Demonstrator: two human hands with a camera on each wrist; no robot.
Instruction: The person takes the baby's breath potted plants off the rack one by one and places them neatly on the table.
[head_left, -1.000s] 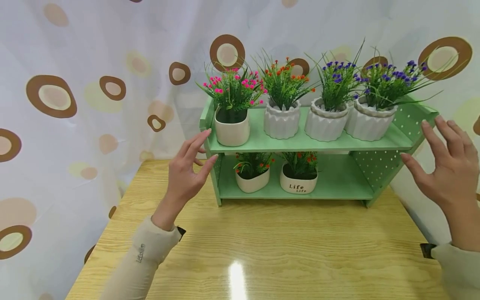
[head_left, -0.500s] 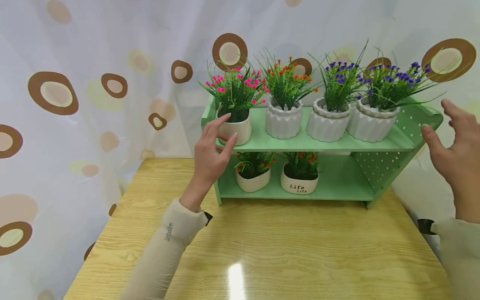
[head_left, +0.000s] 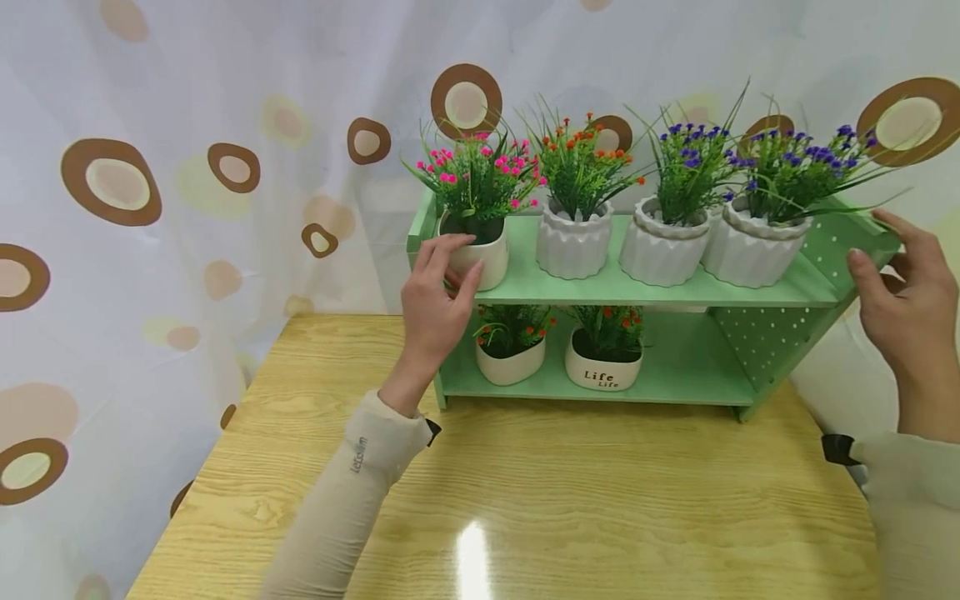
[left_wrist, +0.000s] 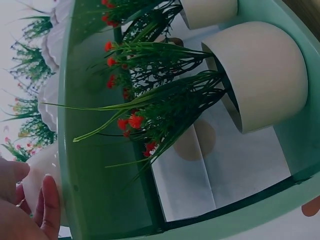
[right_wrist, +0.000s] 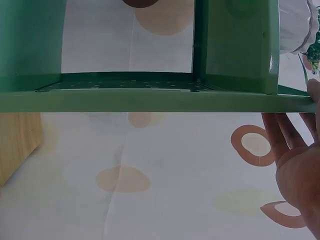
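Green shelf (head_left: 690, 346): two smooth painted tiers, dotted side panels; stands on wood-grained table (head_left: 562, 500).
Pink-flowered pot (head_left: 495, 259): on green shelf's upper tier, left end; smooth cream, rounded.
Left hand (head_left: 438, 308): at that pot, shelf's left end; thumb and fingers parted, partly bent near rim and front; can't tell whether gripping.
Right hand (head_left: 915, 312): pinches shelf's right side panel near top, thumb inside, fingers outside.
Fluted pots (head_left: 663, 254): three, glossy white, on shelf's upper tier, right of pink.
Red-flowered pots (head_left: 602, 373): two, cream, on shelf's lower tier; one lettered "Life".
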